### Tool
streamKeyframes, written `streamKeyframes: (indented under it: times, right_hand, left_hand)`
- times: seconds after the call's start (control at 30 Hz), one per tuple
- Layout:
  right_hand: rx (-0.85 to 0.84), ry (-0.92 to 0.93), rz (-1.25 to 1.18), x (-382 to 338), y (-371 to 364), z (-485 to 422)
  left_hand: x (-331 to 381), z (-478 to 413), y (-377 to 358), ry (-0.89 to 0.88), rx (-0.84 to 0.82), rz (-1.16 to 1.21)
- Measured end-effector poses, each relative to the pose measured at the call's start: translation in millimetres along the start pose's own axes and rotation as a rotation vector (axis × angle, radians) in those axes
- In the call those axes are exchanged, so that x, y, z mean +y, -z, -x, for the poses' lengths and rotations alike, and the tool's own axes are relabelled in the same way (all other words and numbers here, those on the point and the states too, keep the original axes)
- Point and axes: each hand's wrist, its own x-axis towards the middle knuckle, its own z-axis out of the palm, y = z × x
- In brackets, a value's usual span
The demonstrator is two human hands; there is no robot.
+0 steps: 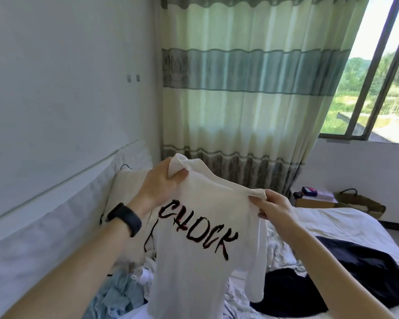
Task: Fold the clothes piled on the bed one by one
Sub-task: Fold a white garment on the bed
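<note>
Your left hand [165, 180] and right hand [271, 204] each pinch a shoulder of the white shirt [198, 249], hanging it straight above the bed [346, 224] for folding.

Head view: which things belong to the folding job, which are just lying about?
Job: white printed shirt, gripped by left hand and right hand; dark garment and light blue garment on the bed.
Lying about: pillow, curtain, cardboard box, woven basket.
</note>
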Motion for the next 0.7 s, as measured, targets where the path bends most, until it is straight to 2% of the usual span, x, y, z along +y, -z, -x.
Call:
streamKeyframes:
  times: [0.07,0.2,0.3,0.47,0.7]
  right_hand:
    - [0.112,0.071,0.069,-15,11,-6]
    - [0.184,0.193,0.167,-21,14,-11]
    - [0.222,0.288,0.222,-20,20,-11]
    - [0.234,0.348,0.379,-14,35,-5]
    - [0.234,0.32,0.464,3,46,12]
  left_hand:
    - [-14,2,1,0.074,-0.089,0.041]
    - [-29,11,-9,0.063,-0.353,-0.163]
    - [-37,20,-18,0.186,-0.508,-0.079]
    - [-41,38,-30,0.395,-0.968,-0.07]
    - [-53,86,-93,0.424,-0.936,0.149]
